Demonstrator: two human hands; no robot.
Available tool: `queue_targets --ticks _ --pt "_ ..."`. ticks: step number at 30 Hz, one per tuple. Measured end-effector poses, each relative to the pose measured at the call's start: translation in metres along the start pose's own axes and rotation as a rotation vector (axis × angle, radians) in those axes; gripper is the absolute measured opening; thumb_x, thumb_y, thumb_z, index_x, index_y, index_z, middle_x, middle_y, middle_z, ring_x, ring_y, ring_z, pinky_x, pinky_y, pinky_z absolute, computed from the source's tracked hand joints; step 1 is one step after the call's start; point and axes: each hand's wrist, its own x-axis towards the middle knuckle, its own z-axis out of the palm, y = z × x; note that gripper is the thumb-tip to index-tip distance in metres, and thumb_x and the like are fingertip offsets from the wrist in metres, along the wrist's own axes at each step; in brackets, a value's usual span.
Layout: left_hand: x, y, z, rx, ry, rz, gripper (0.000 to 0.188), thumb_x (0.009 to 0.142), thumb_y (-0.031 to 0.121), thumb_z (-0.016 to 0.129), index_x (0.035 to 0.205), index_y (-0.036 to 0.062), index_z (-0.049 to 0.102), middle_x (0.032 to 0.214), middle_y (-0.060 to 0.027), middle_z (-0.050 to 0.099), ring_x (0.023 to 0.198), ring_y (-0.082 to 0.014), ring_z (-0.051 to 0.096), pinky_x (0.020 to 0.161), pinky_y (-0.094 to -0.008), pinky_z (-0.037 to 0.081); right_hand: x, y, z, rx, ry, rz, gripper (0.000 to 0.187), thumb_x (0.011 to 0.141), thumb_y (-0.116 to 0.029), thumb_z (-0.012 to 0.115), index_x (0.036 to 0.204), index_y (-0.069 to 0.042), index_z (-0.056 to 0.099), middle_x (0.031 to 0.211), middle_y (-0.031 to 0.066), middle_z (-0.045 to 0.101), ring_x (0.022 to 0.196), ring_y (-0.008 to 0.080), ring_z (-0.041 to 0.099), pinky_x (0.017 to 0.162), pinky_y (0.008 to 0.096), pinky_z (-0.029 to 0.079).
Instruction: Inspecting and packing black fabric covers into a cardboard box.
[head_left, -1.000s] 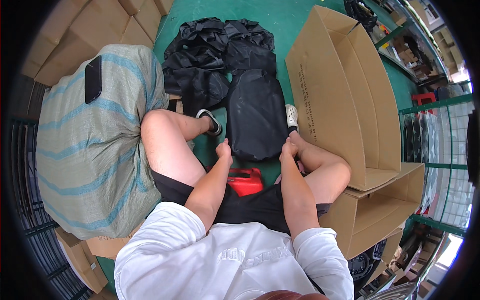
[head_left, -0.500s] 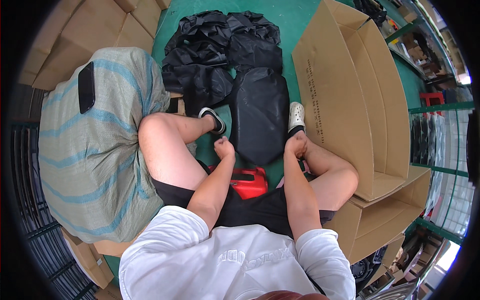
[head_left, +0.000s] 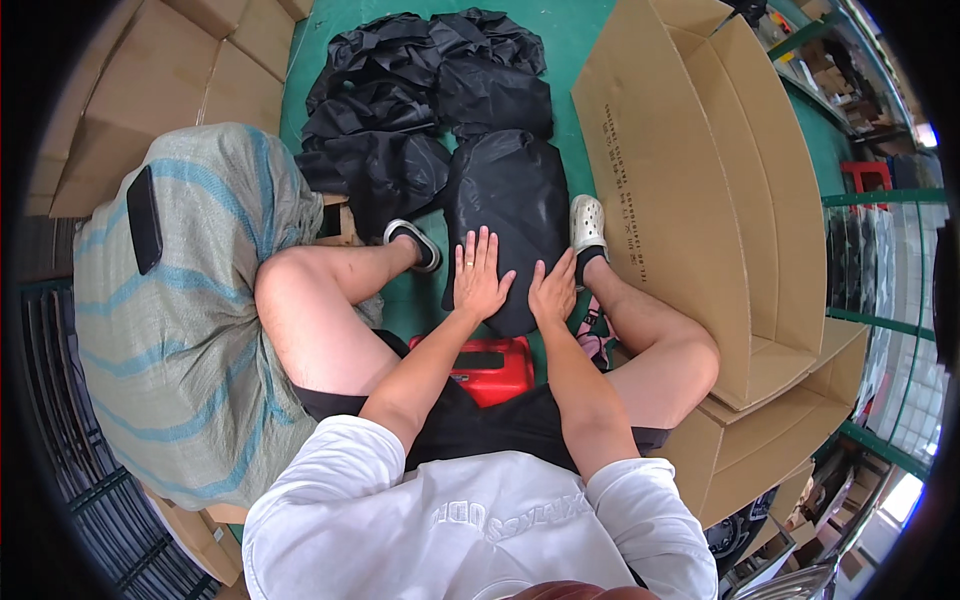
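In front of me a long bundle wrapped in black sheeting [head_left: 508,190] lies on the green floor between my feet. My left hand [head_left: 480,282] rests flat on its near left part, fingers stretched out and a ring on one of them. Against its near right edge lies my right hand [head_left: 551,292], its fingers straight and its thumb apart. Neither hand grips anything. Farther off, more black sheeting [head_left: 375,170] lies in crumpled heaps, partly beside and partly behind the bundle. What is inside the bundle is hidden.
A red plastic stool [head_left: 490,372] stands close before me. At left bulges a striped woven sack [head_left: 190,330] with a black phone [head_left: 145,220] on it. Open cardboard boxes [head_left: 670,170] stand at right; stacked cartons [head_left: 150,100] fill the far left.
Both hands, closed and beside the bundle before, have opened and now lie flat on its near end. The whole view has shifted slightly.
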Motion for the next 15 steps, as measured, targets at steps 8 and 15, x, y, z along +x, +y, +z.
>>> queue_targets --ticks 8,15 --pt "0.095 -0.004 -0.013 -0.027 0.065 0.189 0.094 0.085 0.048 0.063 0.150 -0.0053 0.020 0.159 -0.0236 0.013 0.148 -0.0359 0.011 0.120 -0.0457 0.011 -0.001 -0.002 0.000 0.121 -0.112 0.228 0.066 0.096 -0.041 0.048 0.145 -0.001 0.029 0.137 0.0235 0.048 0.116 0.0417 0.054 0.096 0.0478 0.045" --pt "0.232 -0.016 -0.033 0.075 0.146 0.113 0.089 0.086 0.051 0.063 0.150 0.0015 0.025 0.156 -0.0202 0.024 0.147 -0.0353 0.017 0.120 -0.0469 0.013 0.002 -0.011 -0.002 0.122 -0.100 0.225 0.064 0.096 -0.040 0.049 0.144 0.000 0.032 0.131 0.0239 0.051 0.113 0.0418 0.055 0.097 0.0485 0.044"
